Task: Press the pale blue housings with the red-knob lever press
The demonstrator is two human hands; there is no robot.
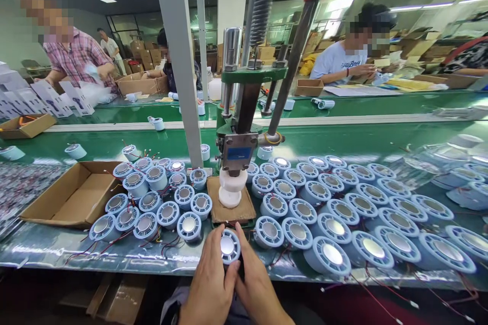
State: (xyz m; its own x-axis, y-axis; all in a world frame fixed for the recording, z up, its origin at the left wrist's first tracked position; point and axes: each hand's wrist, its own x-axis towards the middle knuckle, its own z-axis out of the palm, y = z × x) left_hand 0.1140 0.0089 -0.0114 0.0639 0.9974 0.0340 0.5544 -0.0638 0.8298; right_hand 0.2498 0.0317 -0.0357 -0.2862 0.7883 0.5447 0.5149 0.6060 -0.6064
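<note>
Between both palms at the table's front edge sits a round light-blue motor housing [229, 245] with a silver disc in its slotted top. My left hand [209, 274] is closed on its left side and my right hand [253, 274] on its right, thumbs together at the near side. Just beyond my fingertips stands a hand press [239, 147] with a red-knobbed lever [293, 56]. Under its ram, a white round block [230, 196] rests on a brown cardboard-covered base [244, 208]. The underside of the held housing is hidden by my hands.
Many similar housings [331, 254] with loose wires stand in rows right of the press, others [146, 224] on the left. An open cardboard box [76, 193] lies at far left. A grey post [177, 61] rises behind. Across the green conveyor [114, 134], several people work.
</note>
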